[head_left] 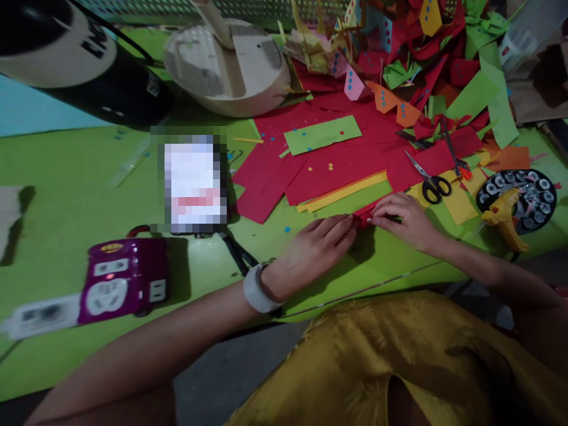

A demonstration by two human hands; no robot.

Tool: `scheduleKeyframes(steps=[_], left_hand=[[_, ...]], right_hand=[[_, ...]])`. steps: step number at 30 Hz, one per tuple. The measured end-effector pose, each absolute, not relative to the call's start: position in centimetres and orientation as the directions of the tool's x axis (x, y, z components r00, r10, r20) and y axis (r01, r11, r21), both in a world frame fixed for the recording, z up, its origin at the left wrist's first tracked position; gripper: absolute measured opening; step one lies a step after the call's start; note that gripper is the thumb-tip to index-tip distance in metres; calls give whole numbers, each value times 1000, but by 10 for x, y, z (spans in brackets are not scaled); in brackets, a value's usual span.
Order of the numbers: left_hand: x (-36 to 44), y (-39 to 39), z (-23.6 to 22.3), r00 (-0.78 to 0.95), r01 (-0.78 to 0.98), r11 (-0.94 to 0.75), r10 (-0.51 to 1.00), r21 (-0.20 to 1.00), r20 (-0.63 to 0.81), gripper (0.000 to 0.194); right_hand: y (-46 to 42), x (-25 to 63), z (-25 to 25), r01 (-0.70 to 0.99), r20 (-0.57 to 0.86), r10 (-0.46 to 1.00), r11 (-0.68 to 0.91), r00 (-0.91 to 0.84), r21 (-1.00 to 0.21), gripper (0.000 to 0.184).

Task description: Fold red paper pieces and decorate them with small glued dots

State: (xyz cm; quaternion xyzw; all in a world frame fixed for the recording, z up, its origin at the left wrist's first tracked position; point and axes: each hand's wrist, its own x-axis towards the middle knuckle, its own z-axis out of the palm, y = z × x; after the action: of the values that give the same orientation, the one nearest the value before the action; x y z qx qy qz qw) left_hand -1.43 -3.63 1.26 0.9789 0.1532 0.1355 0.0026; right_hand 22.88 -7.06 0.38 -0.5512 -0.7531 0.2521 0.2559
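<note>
A narrow strip of red paper (364,216) lies near the table's front edge, running between my two hands. My left hand (320,245), with a pale band on its wrist, presses its closed fingertips on the strip's left part. At the other end my right hand (403,219) pinches the paper between thumb and fingers. Just behind them are folded yellow strips (346,192) and a piece of green paper (367,194). Scissors with black handles (433,186) lie beyond my right hand. Large red paper sheets (350,160) spread further back, carrying a green strip (323,135).
Cut paper garlands (394,89) heap at the back right. A yellow glue gun (506,219) rests on a round black tray (539,192). On the left stand a purple power socket (126,278), a blurred-out phone-like device (193,183), a round lamp base (257,71) and a dark bottle (106,77).
</note>
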Motion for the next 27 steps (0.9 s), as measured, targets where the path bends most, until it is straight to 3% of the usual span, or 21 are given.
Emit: scheduleKeyframes(steps=[8, 15, 21, 27], left_hand=[[-14, -35, 12, 903, 326, -945, 316, 15, 291, 31], [-16, -34, 9, 899, 322, -946, 319, 39, 299, 27], [-21, -24, 5, 893, 271, -958, 287, 96, 346, 38], [-22, -19, 7, 851, 293, -939, 342, 181, 397, 32]], right_hand=[[-79, 216, 4, 768, 116, 982, 187, -147, -612, 23], [-76, 229, 24, 736, 105, 976, 213, -191, -642, 11], [-70, 250, 36, 743, -67, 954, 183, -293, -644, 12], [-71, 250, 38, 729, -1, 945, 250, -326, -637, 17]])
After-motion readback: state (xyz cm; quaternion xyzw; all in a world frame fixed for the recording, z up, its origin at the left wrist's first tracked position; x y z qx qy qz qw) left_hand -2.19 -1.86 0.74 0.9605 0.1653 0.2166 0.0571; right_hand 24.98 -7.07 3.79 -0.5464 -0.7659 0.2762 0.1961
